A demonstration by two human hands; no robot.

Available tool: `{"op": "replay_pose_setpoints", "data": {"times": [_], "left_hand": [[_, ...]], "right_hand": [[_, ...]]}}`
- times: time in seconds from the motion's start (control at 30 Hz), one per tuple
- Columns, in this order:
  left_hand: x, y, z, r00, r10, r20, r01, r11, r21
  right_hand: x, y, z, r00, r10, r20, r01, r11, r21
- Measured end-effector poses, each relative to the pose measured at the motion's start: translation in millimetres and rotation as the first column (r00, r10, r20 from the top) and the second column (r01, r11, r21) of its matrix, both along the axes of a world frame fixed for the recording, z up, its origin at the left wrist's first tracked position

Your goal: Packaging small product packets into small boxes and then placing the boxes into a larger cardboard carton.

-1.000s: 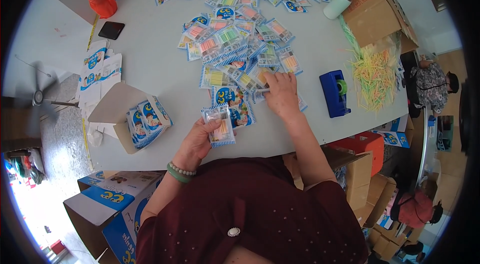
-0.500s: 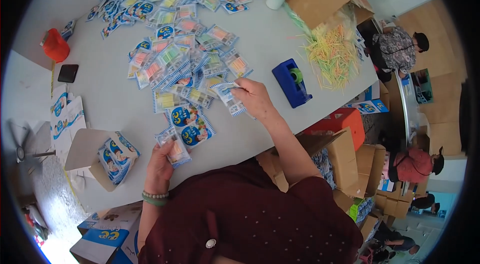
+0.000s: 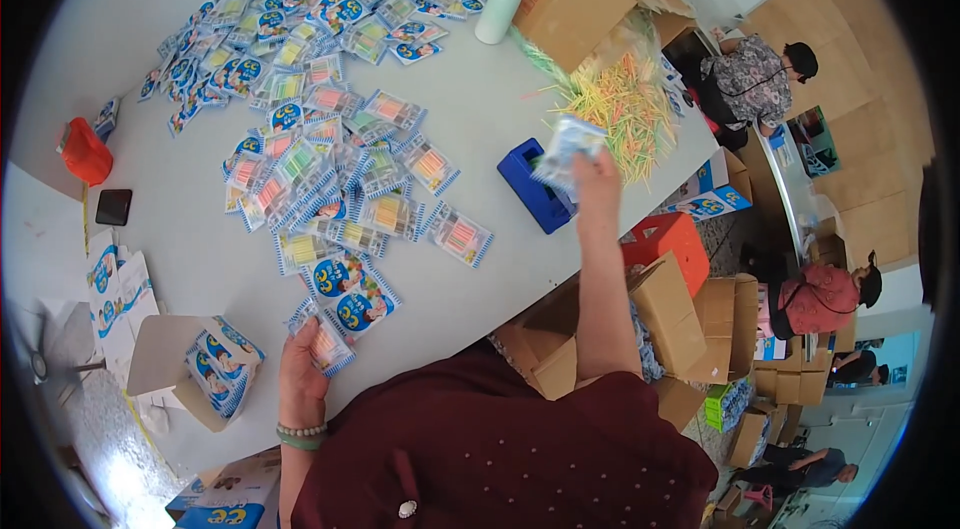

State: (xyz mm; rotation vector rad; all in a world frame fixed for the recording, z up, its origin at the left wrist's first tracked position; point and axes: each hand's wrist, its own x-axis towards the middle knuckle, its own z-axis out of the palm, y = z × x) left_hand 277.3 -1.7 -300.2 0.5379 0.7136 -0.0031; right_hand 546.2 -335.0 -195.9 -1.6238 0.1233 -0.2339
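While standing at a white desk (image 3: 470,109) strewn with sachets: right hand (image 3: 597,181) lifting one clear packet (image 3: 566,151) above the blue dispenser (image 3: 535,186), fingers pinching its lower edge; left hand (image 3: 302,379) gripping a small stack of packets (image 3: 325,340) at the desk's near rim, fingers curling around it.

My right hand (image 3: 597,179) lifts one clear packet (image 3: 566,151) above the blue box (image 3: 534,187); my left hand (image 3: 302,379) grips a packet stack (image 3: 322,341) at the white table (image 3: 480,109) edge.
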Motion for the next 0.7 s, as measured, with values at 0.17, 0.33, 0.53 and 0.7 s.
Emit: {"op": "replay_pose_setpoints", "data": {"times": [0.17,0.33,0.53,0.7], "left_hand": [[-9.0,2.9,-1.2,0.997,-0.071,0.034,0.070,0.997,0.039],[11.3,-5.0,23.6,0.998,0.020,0.064,-0.012,0.993,-0.115],[8.8,0.1,10.4,0.999,-0.048,0.011,0.049,0.995,-0.082],[12.9,1.4,3.6,0.993,-0.115,-0.036,0.112,0.989,-0.097]], "right_hand": [[6.4,-67.5,-13.5,0.989,-0.120,0.082,0.097,0.965,0.242],[-17.4,-65.1,-3.0,0.992,-0.061,-0.114,0.066,0.997,0.045],[-45.9,-18.2,-15.2,0.905,0.346,-0.248,-0.387,0.911,-0.140],[-68.4,23.1,-13.9,0.778,0.487,-0.396,-0.628,0.628,-0.460]]}}
